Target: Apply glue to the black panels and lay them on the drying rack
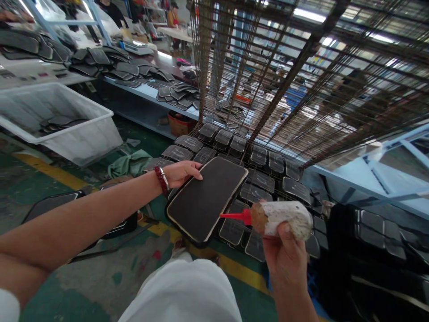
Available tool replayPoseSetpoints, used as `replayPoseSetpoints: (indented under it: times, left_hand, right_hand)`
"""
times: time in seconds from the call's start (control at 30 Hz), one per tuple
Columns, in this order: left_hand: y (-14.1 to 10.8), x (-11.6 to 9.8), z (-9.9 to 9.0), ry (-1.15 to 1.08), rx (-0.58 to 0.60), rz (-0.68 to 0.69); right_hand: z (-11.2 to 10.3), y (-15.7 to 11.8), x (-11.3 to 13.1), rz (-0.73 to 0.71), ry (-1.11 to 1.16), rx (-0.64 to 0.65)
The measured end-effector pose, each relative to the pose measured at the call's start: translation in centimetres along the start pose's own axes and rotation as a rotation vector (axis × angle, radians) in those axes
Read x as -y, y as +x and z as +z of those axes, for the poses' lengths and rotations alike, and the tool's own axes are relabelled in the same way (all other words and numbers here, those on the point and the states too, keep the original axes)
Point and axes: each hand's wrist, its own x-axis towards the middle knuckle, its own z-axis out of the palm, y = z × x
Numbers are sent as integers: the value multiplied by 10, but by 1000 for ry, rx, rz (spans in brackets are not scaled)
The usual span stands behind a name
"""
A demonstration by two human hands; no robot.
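Note:
A flat black panel [209,199] with rounded corners and a pale line round its edge is held tilted in front of me. My left hand [183,173] grips its upper left edge, thumb on top and the other fingers hidden beneath. In my right hand [284,248] is a whitish glue bottle [284,219] with a worn, brownish shoulder and a red nozzle [234,216]. The bottle lies nearly level, and the nozzle tip points left at the panel's right edge. Whether the tip touches the edge I cannot tell.
Behind the panel, rows of similar black pieces [258,179] lie on a wire rack, below a raised wire mesh frame [268,67]. A white tub [77,138] stands left. More black pieces [130,69] are heaped on a bench. A person [173,20] is in the background.

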Motion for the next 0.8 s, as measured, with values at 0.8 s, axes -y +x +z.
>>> replayPoseSetpoints:
  times: [0.8]
  left_hand:
    - [12, 9, -17, -348, -355, -21]
  right_hand:
    - [8, -27, -32, 69, -1, -181]
